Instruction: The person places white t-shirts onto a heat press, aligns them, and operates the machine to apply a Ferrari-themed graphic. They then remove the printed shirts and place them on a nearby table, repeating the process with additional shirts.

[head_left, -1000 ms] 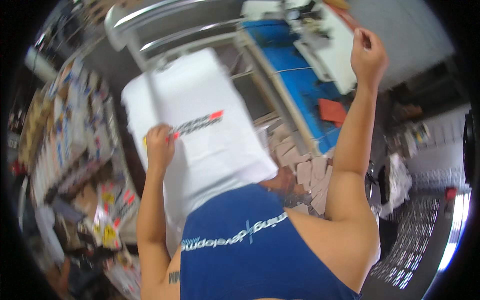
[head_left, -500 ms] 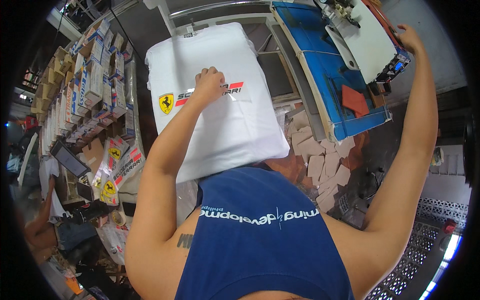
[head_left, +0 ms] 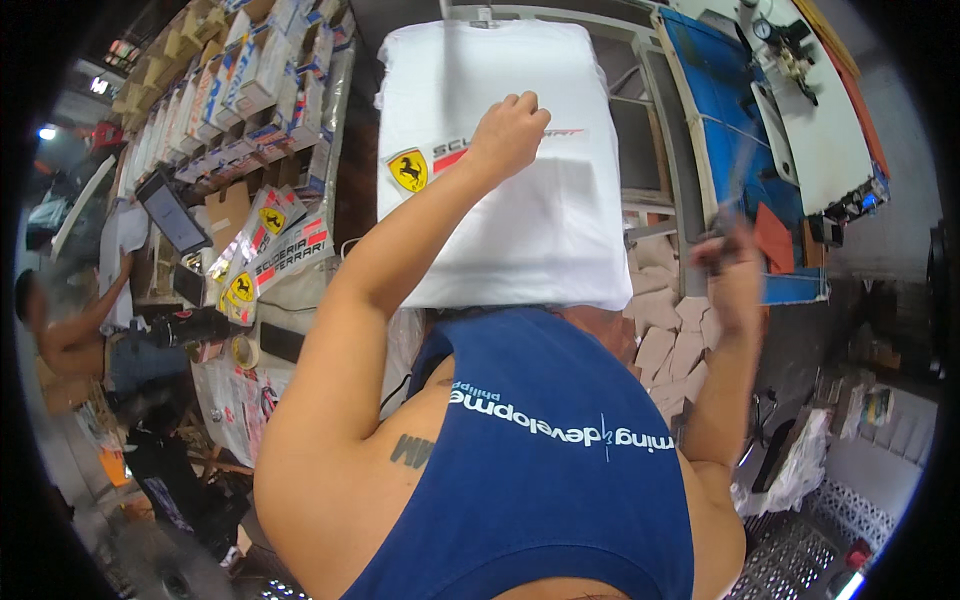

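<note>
A white T-shirt is spread flat on a board in front of me. Over its chest lies a clear transfer film printed with a yellow shield, dark letters and red stripes. My left hand is closed over the film's middle, apparently gripping it; the film's right part looks raised at a slant, and its fingertips' contact is hidden. To the right of the shirt, my right hand is blurred by motion. It is wrapped round a dark-handled tool with a long thin blade, perhaps scissors, pointing away from me.
A blue-topped table with a white machine and a reddish-orange piece stands at right. Brown sheets lie below it. At left are boxes, more printed films, a tablet and another person.
My right hand has come from the machine toward the shirt, now carrying the bladed tool. My left hand stays on the film, whose right part now looks lifted. The view has shifted.
</note>
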The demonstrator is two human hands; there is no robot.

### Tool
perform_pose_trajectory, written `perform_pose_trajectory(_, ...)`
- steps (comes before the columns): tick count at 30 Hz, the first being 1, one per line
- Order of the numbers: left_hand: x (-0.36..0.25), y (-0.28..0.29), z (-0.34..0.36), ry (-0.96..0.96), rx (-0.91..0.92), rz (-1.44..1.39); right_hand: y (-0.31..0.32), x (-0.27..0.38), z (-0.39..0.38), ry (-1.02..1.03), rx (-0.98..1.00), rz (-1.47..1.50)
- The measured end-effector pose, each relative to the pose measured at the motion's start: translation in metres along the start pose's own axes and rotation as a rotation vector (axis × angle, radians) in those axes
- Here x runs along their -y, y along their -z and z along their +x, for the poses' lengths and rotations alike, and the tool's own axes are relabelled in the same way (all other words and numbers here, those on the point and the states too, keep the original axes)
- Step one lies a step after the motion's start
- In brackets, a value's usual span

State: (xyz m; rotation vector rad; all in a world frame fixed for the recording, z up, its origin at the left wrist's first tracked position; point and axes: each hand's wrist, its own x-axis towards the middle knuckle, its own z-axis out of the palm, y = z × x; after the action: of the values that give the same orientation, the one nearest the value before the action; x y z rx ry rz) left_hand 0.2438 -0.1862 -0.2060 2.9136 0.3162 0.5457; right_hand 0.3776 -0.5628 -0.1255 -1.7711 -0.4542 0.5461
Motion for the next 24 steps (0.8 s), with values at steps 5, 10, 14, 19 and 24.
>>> perform_pose_trajectory(5, -0.085, -0.008, -0.057, -0.303, -0.045, 0.129, -0.08, -0.091, -0.09, -0.393, 0.026, 0.412)
perform_pose_trajectory(10, -0.113, -0.043, -0.094, -0.265, 0.066, -0.069, -0.094, -0.121, -0.134, -0.479, 0.1, 0.337)
perform_pose_trajectory(14, -0.107, -0.062, -0.095, -0.19, 0.028, -0.191, -0.099, -0.124, -0.148, -0.433, 0.119, 0.374)
perform_pose_trajectory(19, -0.113, -0.073, -0.084, -0.171, -0.052, -0.133, -0.117, -0.119, -0.148, -0.433, 0.041, 0.344)
perform_pose_trajectory(24, -0.119, -0.072, -0.088, -0.149, -0.048, -0.22, -0.131, -0.118, -0.122, -0.437, -0.01, 0.302)
